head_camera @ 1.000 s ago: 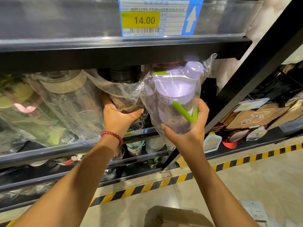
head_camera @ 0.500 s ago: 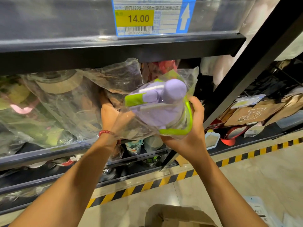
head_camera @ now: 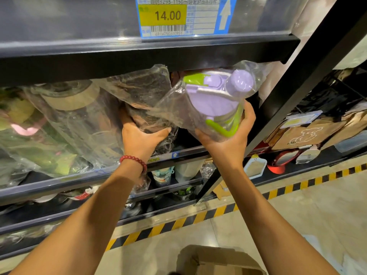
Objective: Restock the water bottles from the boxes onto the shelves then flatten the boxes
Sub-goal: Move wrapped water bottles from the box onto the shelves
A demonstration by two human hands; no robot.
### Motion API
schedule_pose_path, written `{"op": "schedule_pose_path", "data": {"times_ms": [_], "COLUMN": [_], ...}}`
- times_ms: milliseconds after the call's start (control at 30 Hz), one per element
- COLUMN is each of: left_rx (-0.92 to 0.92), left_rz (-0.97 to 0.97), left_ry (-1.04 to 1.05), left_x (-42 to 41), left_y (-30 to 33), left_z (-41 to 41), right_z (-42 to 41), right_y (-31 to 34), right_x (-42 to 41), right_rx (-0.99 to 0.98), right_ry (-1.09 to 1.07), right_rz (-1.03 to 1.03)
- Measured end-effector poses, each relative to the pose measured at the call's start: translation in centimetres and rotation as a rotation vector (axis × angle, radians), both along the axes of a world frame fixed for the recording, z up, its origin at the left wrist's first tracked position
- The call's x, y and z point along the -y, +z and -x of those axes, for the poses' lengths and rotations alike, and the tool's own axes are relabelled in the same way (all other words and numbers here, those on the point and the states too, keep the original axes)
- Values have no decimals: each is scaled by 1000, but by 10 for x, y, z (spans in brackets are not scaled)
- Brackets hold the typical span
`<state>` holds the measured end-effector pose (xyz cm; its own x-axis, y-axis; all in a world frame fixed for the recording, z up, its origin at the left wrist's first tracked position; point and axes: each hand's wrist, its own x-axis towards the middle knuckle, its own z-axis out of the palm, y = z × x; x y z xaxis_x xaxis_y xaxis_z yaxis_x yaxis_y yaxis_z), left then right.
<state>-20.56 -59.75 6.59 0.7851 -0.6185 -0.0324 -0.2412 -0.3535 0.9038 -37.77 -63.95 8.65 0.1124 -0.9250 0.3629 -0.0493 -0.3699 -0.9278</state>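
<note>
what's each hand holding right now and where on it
Right hand cups the lower body of the bagged purple bottle with green handle. Left hand grips the side of a plastic-wrapped dark bottle on the shelf.

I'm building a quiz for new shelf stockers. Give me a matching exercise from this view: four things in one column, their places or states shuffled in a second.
Things:
1. purple bottle
2. left hand
3. price label
4. cardboard box

Places or states:
A. on the floor, open
B. on the upper shelf's edge
C. held in the right hand, bagged
D. gripping a bagged bottle on the shelf

Pairs: 1-C, 2-D, 3-B, 4-A
</note>
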Motion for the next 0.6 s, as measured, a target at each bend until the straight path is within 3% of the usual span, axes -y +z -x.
{"op": "schedule_pose_path", "data": {"times_ms": [167,600], "left_rx": [-36,-39], "left_rz": [57,94], "left_ry": [-17,-32], "left_x": [0,-2], "left_y": [5,0], "left_z": [1,-2], "right_z": [-1,-12], "right_y": [-3,-31], "right_x": [4,17], "right_rx": [74,37], "right_ry": [-78,-96], "right_rz": [14,-74]}}
